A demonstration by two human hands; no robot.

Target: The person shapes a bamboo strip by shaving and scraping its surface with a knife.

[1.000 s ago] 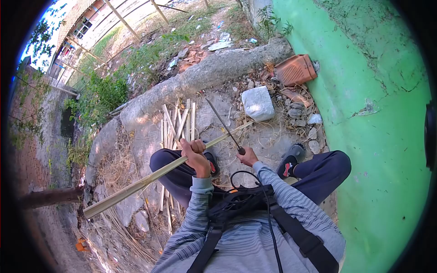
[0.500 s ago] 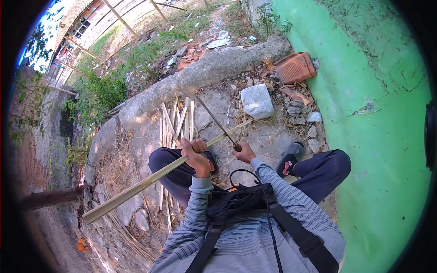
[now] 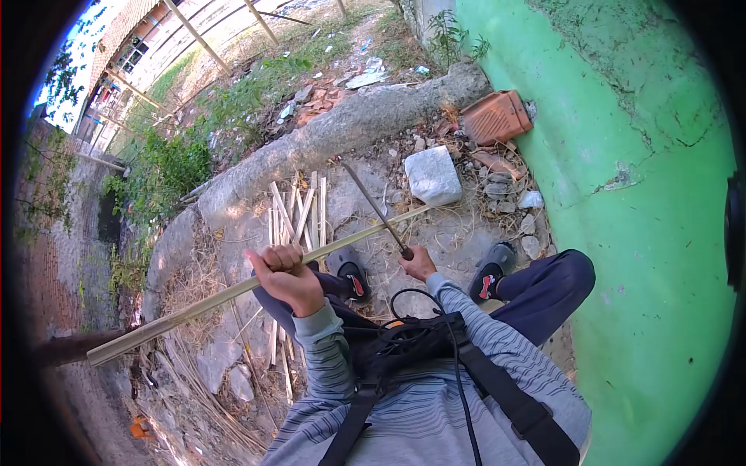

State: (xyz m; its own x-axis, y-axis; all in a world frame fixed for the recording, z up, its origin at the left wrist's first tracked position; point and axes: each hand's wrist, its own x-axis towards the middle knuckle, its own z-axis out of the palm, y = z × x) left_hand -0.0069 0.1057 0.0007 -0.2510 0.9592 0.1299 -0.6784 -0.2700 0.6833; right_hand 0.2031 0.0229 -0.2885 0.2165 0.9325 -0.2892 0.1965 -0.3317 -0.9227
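Note:
A long pale bamboo strip (image 3: pixel 186 311) slants from lower left up to the right, its far end near a whitish stone block (image 3: pixel 433 175). My left hand (image 3: pixel 289 278) is wrapped round it at about its middle, over my left knee. In my right hand (image 3: pixel 420 263) is the dark handle of a long thin blade (image 3: pixel 363 189), which points up and left and crosses the strip near its far part. Several split bamboo pieces (image 3: pixel 315 210) lie on the ground beyond my left foot.
A low rough concrete ridge (image 3: pixel 334 128) curves across the front. On the right stands a green wall (image 3: pixel 622 233), with an orange clay tile (image 3: pixel 496 118) and rubble at its foot. Dry fibres litter the ground, and green plants (image 3: pixel 175 159) grow at the left.
My left hand has moved left and slightly up, and the strip's near end has shifted further left. The blade's tip has swung left.

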